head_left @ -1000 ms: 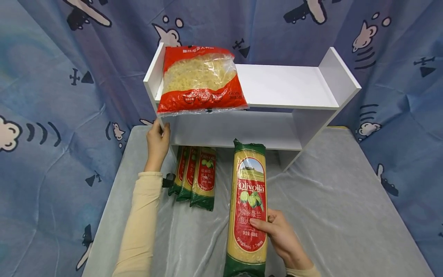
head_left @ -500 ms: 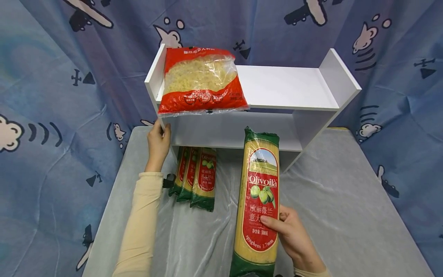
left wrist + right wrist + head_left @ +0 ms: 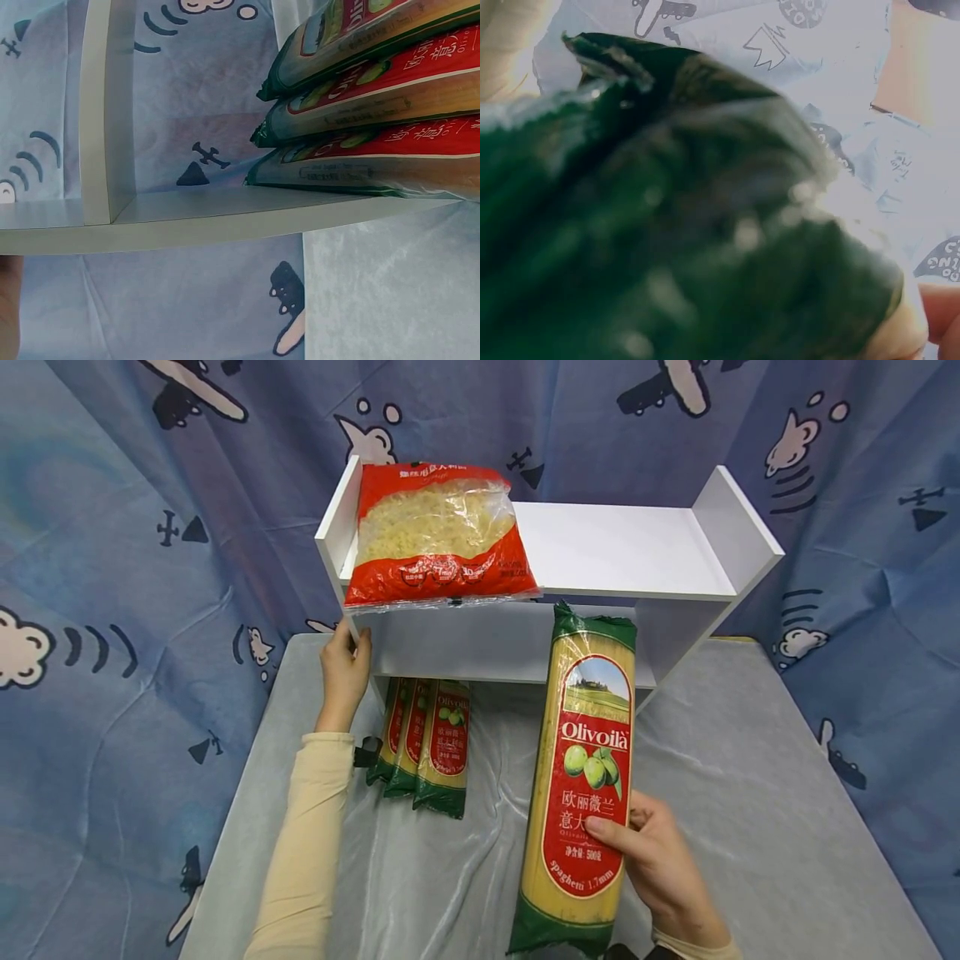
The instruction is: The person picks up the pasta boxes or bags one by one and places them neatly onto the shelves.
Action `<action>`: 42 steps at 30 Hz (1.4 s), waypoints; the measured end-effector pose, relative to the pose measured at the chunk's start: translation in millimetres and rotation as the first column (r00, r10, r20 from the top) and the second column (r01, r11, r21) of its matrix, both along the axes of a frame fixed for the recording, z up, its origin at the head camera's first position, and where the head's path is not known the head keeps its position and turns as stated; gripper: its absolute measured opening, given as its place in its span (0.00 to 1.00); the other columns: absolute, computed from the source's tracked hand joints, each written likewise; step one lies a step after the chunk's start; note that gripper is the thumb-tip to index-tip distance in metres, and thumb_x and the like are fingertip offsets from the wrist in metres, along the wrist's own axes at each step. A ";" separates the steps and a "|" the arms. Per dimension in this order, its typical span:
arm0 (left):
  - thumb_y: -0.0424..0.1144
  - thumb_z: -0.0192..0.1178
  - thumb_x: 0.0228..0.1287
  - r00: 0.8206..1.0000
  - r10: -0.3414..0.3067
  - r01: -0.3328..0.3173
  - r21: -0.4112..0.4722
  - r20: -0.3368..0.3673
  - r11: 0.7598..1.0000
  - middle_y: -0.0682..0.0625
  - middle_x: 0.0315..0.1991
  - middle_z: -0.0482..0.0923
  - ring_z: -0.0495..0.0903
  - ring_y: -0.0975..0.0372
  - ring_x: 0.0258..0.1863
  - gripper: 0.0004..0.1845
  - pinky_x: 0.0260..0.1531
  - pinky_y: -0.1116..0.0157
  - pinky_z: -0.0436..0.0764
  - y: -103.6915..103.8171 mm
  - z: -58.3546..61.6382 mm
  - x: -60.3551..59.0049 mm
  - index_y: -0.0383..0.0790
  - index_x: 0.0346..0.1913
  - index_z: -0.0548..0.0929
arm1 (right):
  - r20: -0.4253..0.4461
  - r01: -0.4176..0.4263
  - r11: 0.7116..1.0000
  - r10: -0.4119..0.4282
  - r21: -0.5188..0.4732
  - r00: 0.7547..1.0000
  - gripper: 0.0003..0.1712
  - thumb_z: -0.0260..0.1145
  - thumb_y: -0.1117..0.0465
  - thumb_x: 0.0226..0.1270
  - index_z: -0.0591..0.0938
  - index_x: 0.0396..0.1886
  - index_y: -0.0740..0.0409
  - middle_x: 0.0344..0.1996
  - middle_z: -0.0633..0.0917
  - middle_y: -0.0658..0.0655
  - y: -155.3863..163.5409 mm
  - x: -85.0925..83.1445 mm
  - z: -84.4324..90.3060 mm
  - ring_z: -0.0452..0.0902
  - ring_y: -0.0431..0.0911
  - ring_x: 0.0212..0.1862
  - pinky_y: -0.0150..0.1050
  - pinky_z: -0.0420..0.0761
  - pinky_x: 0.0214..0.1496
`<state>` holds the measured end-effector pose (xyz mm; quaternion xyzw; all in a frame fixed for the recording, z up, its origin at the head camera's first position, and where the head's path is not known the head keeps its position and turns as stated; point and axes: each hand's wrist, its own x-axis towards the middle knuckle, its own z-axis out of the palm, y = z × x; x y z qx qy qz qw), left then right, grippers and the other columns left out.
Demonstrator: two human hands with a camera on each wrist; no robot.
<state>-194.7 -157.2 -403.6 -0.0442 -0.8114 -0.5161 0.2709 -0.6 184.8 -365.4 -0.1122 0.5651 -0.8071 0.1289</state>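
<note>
My right hand (image 3: 667,868) holds a pack of spaghetti (image 3: 581,777) by its right edge, thumb across the red label. The pack is raised, its green top end overlapping the middle board in the head view. Its green end (image 3: 690,210) fills much of the right wrist view, blurred. My left hand (image 3: 345,677) grips the left side panel of the white shelf (image 3: 615,543) below the top board. Only a sliver of that hand (image 3: 9,307) shows in the left wrist view. On the bottom level lie three more spaghetti packs (image 3: 442,752), side by side.
A red bag of pasta (image 3: 438,535) lies on the top board at the left, its lower edge hanging over the front. Grey cloth (image 3: 750,827) covers the table. A blue patterned curtain (image 3: 600,427) hangs behind and at both sides.
My right hand has carried the spaghetti pack up and to the right, toward the shelf's right half. My left hand stays on the side panel.
</note>
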 end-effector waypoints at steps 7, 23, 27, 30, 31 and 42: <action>0.27 0.52 0.67 1.000 0.003 -0.003 -0.005 -0.001 1.000 0.31 0.49 0.77 0.77 0.44 0.51 0.14 0.51 0.48 0.76 0.0 0.6 -0.6 0.25 0.53 0.76 | -0.049 0.023 1.000 -0.024 -0.014 0.999 0.21 0.51 0.79 0.64 0.84 0.46 0.56 0.38 0.87 0.55 2.3 -5.3 9.2 0.84 0.45 0.37 0.39 0.83 0.37; 0.26 0.52 0.67 1.000 -0.004 0.003 -0.007 -0.019 1.000 0.28 0.48 0.77 0.77 0.42 0.50 0.14 0.48 0.46 0.77 1.0 0.0 -1.0 0.24 0.53 0.76 | -0.073 0.095 0.995 -0.094 0.018 0.993 0.15 0.53 0.75 0.67 0.82 0.45 0.61 0.37 0.86 0.57 -2.9 -31.3 43.1 0.84 0.47 0.35 0.40 0.84 0.35; 0.26 0.52 0.66 1.000 0.004 -0.004 -0.013 -0.024 1.000 0.28 0.47 0.77 0.77 0.42 0.50 0.14 0.47 0.46 0.77 1.2 0.5 -0.7 0.23 0.52 0.76 | -0.055 0.083 0.996 -0.085 -0.029 0.995 0.12 0.53 0.73 0.68 0.80 0.46 0.64 0.37 0.86 0.59 -4.8 -34.9 48.8 0.84 0.48 0.35 0.41 0.84 0.36; 0.26 0.52 0.66 1.000 0.005 -0.006 -0.019 -0.028 1.000 0.28 0.47 0.78 0.78 0.42 0.49 0.13 0.46 0.46 0.77 1.1 1.3 -0.4 0.23 0.52 0.76 | -0.046 0.072 0.995 -0.075 -0.064 0.996 0.11 0.52 0.72 0.69 0.79 0.46 0.66 0.37 0.86 0.60 -5.6 -38.7 53.3 0.85 0.49 0.35 0.42 0.84 0.35; 0.26 0.52 0.66 1.000 0.006 -0.006 -0.018 -0.030 1.000 0.28 0.47 0.78 0.78 0.42 0.49 0.13 0.46 0.46 0.77 1.0 1.4 -0.3 0.23 0.51 0.76 | -0.043 0.073 0.995 -0.076 -0.071 0.996 0.11 0.52 0.71 0.69 0.79 0.46 0.66 0.36 0.85 0.60 -5.8 -40.3 55.1 0.85 0.49 0.35 0.42 0.84 0.35; 0.26 0.52 0.67 1.000 0.003 -0.003 -0.004 -0.016 1.000 0.28 0.47 0.77 0.78 0.42 0.49 0.13 0.47 0.46 0.77 0.5 0.8 0.8 0.23 0.52 0.76 | 0.060 0.107 0.983 -0.099 -0.149 0.993 0.10 0.54 0.67 0.70 0.79 0.44 0.67 0.35 0.85 0.60 -6.9 -66.5 76.9 0.85 0.48 0.34 0.40 0.84 0.35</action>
